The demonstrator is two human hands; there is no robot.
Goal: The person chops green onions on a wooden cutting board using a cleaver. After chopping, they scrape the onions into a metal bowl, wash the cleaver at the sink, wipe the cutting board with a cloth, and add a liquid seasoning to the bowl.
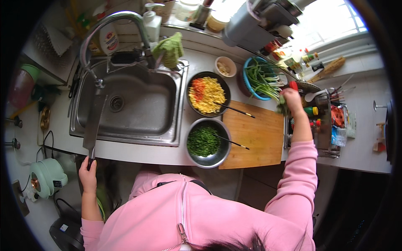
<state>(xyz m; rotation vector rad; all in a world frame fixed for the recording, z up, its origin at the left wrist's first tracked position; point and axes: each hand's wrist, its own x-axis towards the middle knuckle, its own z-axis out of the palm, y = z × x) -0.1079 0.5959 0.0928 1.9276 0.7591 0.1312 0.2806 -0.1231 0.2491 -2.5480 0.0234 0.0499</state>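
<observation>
My left hand grips the dark handle of a wide-bladed kitchen knife. Its blade points away from me over the left part of the steel sink. At the condiment rack, my right hand is closed on a blurred greenish thing, perhaps a cloth. A red cap shows just beyond that hand. Before me, a steel bowl holds chopped greens with a chopstick. Behind it, a dark bowl contains yellow scrambled egg and chopped orange-red bits.
A wooden cutting board lies right of the bowls. Spring onions fill a blue-rimmed basin, near a small bowl of garlic cloves. The faucet arches over the sink. Bottles crowd the rack.
</observation>
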